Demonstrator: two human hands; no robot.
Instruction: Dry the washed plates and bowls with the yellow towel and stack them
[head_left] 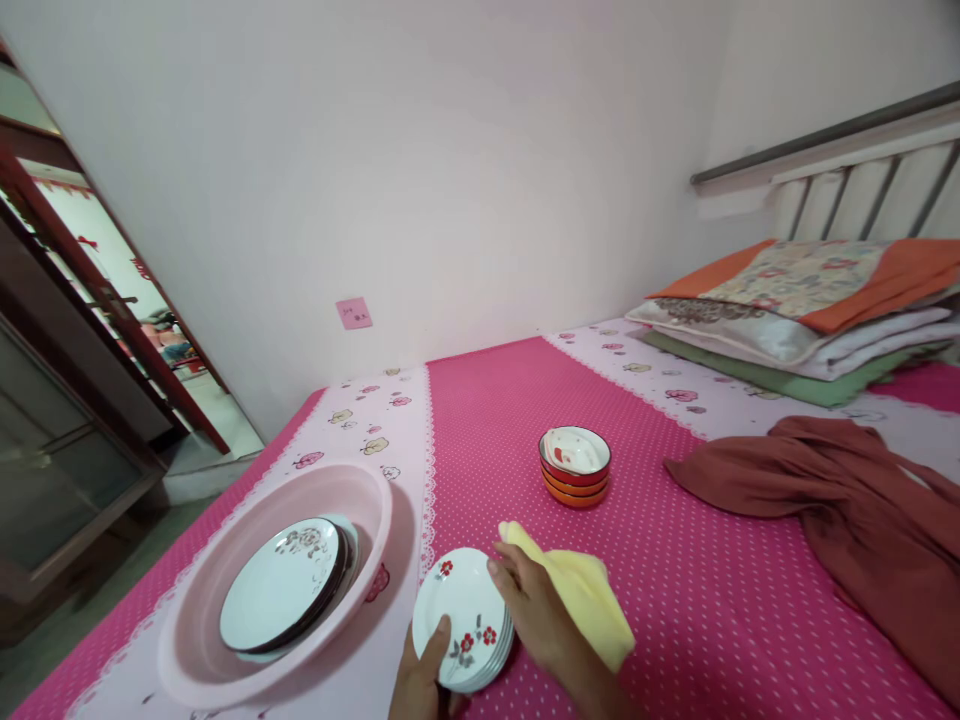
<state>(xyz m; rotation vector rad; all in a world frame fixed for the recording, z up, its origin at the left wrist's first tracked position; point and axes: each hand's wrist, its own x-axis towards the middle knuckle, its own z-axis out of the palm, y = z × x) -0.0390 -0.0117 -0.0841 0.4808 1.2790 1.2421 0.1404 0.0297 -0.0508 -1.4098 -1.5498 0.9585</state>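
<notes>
My left hand (421, 672) grips the near edge of a small stack of white plates with red flowers (459, 615), thumb on top. My right hand (534, 610) is closed on a yellow cloth (581, 592) and rests against the right side of the top plate. Both are low in the view, over the pink dotted bedspread (675, 580). A pink basin (225, 630) to the left holds several larger plates with a dark rim (281, 582).
A stack of red and orange bowls (574, 465) stands further back on the bed. A brown garment (840, 500) lies crumpled at right. Folded bedding and a pillow (802, 310) lie by the headboard. A dark wooden cabinet (67, 400) is at left.
</notes>
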